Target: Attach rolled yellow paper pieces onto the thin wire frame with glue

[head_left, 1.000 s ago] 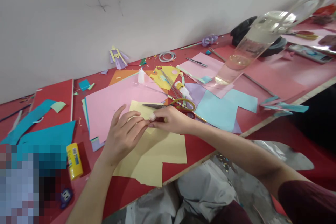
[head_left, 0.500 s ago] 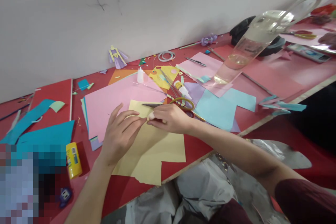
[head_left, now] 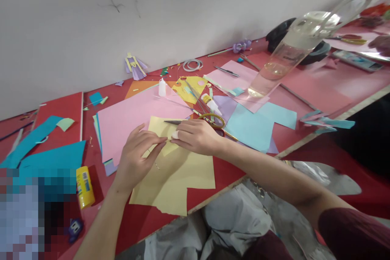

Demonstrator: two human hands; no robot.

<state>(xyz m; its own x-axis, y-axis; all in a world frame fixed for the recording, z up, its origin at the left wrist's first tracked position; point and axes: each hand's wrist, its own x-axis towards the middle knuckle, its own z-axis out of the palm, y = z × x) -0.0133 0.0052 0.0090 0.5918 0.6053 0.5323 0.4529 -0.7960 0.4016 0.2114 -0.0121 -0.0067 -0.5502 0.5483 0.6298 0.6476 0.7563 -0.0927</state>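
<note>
My left hand (head_left: 138, 152) pinches something tiny at its thumb and fingertip, above a pale yellow sheet of paper (head_left: 195, 170). A thin pale strand (head_left: 157, 165) shows below its fingers. Almost touching it, my right hand (head_left: 195, 136) has its fingers closed; a small white piece (head_left: 175, 134) shows at their tips, its kind unclear. What lies between the two sets of fingertips is too small to make out. Scissors with gold handles (head_left: 211, 118) lie along the far side of my right hand, the dark blade pointing left; whether the hand grips them is hidden.
Pink paper (head_left: 131, 118) and light blue paper (head_left: 252, 128) flank the hands. A clear water bottle (head_left: 280, 61) stands at the right, behind it a black object (head_left: 280, 34). A white glue bottle (head_left: 162, 87), a yellow tube (head_left: 85, 187) and a red board (head_left: 61, 111) are farther left.
My left fingers have drawn slightly left and closed into a tighter pinch, and the thin strand now shows below them. My right hand has barely moved.
</note>
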